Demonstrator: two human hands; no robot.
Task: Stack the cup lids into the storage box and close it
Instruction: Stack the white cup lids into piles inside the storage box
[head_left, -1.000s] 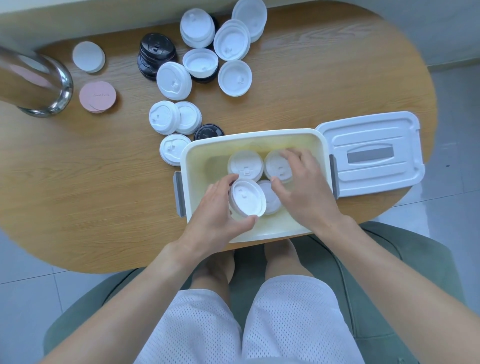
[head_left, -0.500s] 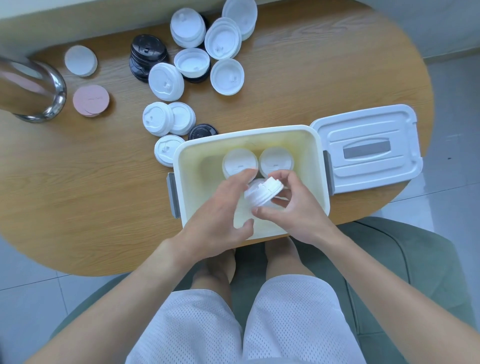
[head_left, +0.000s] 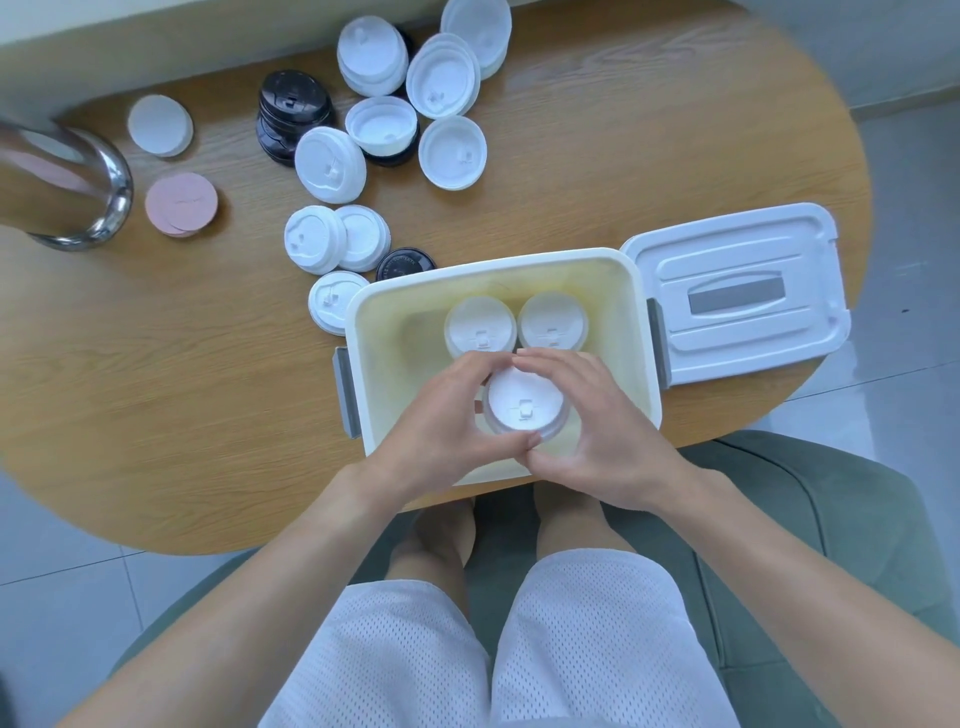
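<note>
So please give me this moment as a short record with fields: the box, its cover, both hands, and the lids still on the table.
storage box: open, on the table's near edge
box cover: off, flat, right of box
lids in box: two white stacks at the back
held lid: white, over the box
left hand: curled round held lid
right hand: curled round held lid
loose lids: white and black, beyond box, left

You've got one white lid (head_left: 524, 404) flat, cupped over the open cream storage box (head_left: 374, 332). Two white lids (head_left: 480, 327) lie inside at the far wall. Box cover (head_left: 737, 291) lies right; loose lids (head_left: 452, 151) scattered beyond.
</note>
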